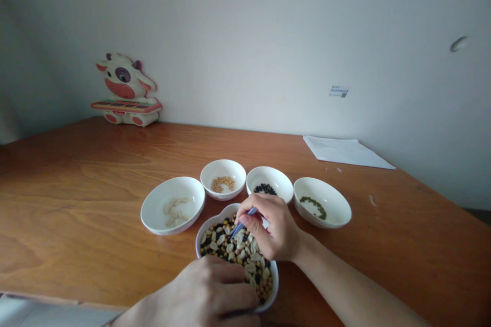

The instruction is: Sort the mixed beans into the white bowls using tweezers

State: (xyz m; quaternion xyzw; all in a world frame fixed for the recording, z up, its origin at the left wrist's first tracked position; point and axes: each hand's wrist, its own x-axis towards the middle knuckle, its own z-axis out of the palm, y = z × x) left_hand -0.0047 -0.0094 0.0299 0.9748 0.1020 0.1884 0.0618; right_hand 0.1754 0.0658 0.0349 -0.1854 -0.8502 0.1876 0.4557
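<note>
My right hand [274, 225] is closed around blue tweezers [242, 223], their tips down among the mixed beans and peanuts [233, 248]. These fill a white, wavy-edged bowl [198, 245] with a pale purple rim. My left hand [210, 291] lies over the near left side of this bowl, fingers curled on its edge; the thumb is hidden. Whether the tweezers pinch a bean is too small to tell. Just behind stand white bowls: one with peanuts [176, 212], one with yellow soybeans [222, 184], one with black beans [264, 189] and one with green beans [314, 208].
On the brown wooden table [95, 204], a cow-shaped toy keyboard [126, 92] stands at the back left against the wall. White paper sheets [345, 150] lie at the back right. A small label [338, 92] is stuck to the wall.
</note>
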